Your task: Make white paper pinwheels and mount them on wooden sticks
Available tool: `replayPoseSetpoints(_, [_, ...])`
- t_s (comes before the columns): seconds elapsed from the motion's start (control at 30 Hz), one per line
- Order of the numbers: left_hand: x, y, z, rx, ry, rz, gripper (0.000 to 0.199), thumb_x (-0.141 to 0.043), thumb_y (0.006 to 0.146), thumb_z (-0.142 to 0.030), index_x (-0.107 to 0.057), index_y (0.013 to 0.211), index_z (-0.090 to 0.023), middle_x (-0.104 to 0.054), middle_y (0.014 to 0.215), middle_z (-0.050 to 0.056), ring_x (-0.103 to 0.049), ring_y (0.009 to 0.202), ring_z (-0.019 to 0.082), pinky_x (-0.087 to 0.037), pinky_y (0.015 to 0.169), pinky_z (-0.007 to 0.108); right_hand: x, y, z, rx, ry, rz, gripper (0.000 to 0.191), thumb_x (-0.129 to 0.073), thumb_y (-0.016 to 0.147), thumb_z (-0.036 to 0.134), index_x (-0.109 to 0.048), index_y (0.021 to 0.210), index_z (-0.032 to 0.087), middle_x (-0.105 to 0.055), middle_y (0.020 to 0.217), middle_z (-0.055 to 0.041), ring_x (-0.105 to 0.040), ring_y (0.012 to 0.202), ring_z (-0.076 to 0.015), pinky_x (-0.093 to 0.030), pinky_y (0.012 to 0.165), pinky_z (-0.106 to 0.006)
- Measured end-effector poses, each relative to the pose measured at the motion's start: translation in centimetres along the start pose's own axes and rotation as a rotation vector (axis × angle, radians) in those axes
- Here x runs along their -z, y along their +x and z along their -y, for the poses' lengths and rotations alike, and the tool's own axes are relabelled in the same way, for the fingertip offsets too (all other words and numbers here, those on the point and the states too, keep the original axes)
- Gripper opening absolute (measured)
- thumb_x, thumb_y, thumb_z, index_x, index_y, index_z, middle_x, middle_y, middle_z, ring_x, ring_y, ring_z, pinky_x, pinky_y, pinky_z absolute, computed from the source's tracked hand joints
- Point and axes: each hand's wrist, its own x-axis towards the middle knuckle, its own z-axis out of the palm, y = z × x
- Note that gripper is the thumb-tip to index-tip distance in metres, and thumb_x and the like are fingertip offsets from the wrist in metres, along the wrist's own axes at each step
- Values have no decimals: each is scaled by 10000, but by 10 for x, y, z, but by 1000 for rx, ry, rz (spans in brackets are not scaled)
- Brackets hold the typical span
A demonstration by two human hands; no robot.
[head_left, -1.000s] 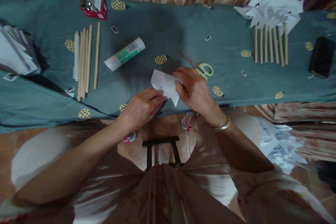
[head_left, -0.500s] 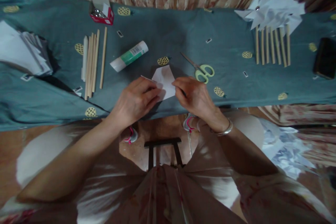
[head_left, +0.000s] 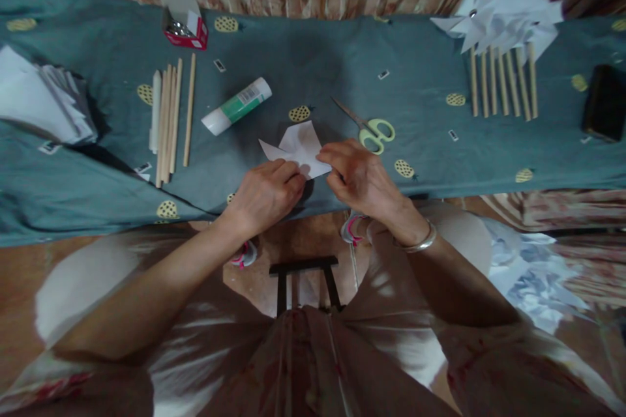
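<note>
A small folded white paper (head_left: 302, 144) with pointed corners is held between my two hands above the green cloth. My left hand (head_left: 274, 192) pinches its lower left part, and one paper point sticks out to the left above the fingers. My right hand (head_left: 357, 176) grips the paper's right edge between thumb and fingers. Just beyond the right hand lie scissors (head_left: 375, 135) with light green handles, blades pointing away to the left. A green and white glue stick (head_left: 237, 106) lies beyond the left hand.
Several wooden sticks (head_left: 173, 120) and a red box (head_left: 184, 32) of metal pieces are at the left, with stacked white paper (head_left: 44, 101) farther left. Paper pinwheels (head_left: 513, 16) on sticks lie at the back right, near a black phone (head_left: 604, 104). Crumpled-looking white paper (head_left: 535, 273) is lower right.
My left hand has moved slightly down and right along the paper, uncovering the point on its left. My right hand keeps its grip. The view has shifted slightly.
</note>
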Motion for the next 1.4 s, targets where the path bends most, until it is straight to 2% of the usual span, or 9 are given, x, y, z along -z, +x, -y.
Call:
replayPoseSetpoints(0.13, [0, -3, 1, -10, 34, -23, 227, -468, 984, -201, -666, 885, -149, -680, 866, 81, -617, 757, 186, -483, 651, 302, 2, -6, -3, 11, 88, -2, 329, -476, 862, 128, -660, 1133, 154, -698, 1142, -98, -620, 1064, -251, -502, 974, -445])
replayPoseSetpoints(0.33, [7, -12, -3, -53, 4, -27, 230, -471, 989, -200, -654, 855, -162, -676, 857, 69, -605, 733, 172, -482, 640, 299, 15, -10, 2, -39, 273, -7, 242, -543, 895, 144, -703, 1071, 187, -733, 1106, -71, -667, 1035, -221, -525, 946, -418])
replayPoseSetpoints(0.47, [9, -16, -5, -45, -95, -17, 203, -488, 984, -203, -659, 881, -170, -671, 868, 69, -604, 759, 174, -490, 663, 304, 19, -10, 1, -62, 375, 44, 174, -585, 906, 185, -727, 1005, 187, -756, 1031, -57, -689, 982, -203, -550, 897, -392])
replayPoseSetpoints(0.6, [6, -19, -4, -21, -183, -1, 195, -480, 983, -207, -667, 934, -179, -662, 888, 73, -603, 813, 182, -505, 700, 310, 18, -9, 1, -53, 408, 70, 173, -590, 907, 181, -724, 1016, 194, -759, 1053, -61, -687, 1001, -190, -539, 920, -370])
replayPoseSetpoints(0.7, [4, -20, -3, -38, -144, 9, 206, -472, 986, -206, -666, 930, -171, -667, 893, 77, -600, 817, 183, -506, 699, 308, 16, -8, 2, -42, 420, 86, 180, -584, 895, 158, -723, 995, 214, -753, 1082, -50, -682, 1017, -181, -532, 932, -358])
replayPoseSetpoints(0.87, [4, -20, -4, -66, -93, -7, 199, -493, 980, -179, -674, 904, -146, -696, 893, 85, -619, 812, 187, -522, 679, 304, 11, -8, 2, -90, 424, 99, 122, -602, 887, 189, -719, 882, 222, -712, 1148, -53, -658, 1067, -201, -509, 967, -404])
replayPoseSetpoints(1.07, [2, -23, -6, -63, -174, -65, 181, -527, 971, -175, -668, 1080, -147, -733, 1043, 103, -659, 906, 204, -557, 772, 343, 1, -6, 2, -120, 404, 0, 122, -599, 898, 201, -707, 840, 206, -709, 1099, -58, -651, 1018, -199, -503, 934, -391])
replayPoseSetpoints(1.23, [0, -21, -9, -39, -150, -120, 221, -521, 983, -203, -634, 1157, -129, -738, 958, 84, -666, 860, 193, -560, 766, 326, -9, -2, 4, -129, 359, -82, 119, -624, 866, 169, -689, 782, 221, -708, 1049, -32, -650, 987, -191, -497, 932, -377])
replayPoseSetpoints(1.4, [2, -18, -10, -87, -135, -89, 265, -497, 977, -136, -613, 1215, -135, -723, 954, 68, -652, 866, 188, -553, 772, 311, -14, 0, 5, -127, 297, -105, 125, -634, 856, 165, -651, 763, 247, -713, 1062, -24, -657, 1003, -189, -516, 924, -373])
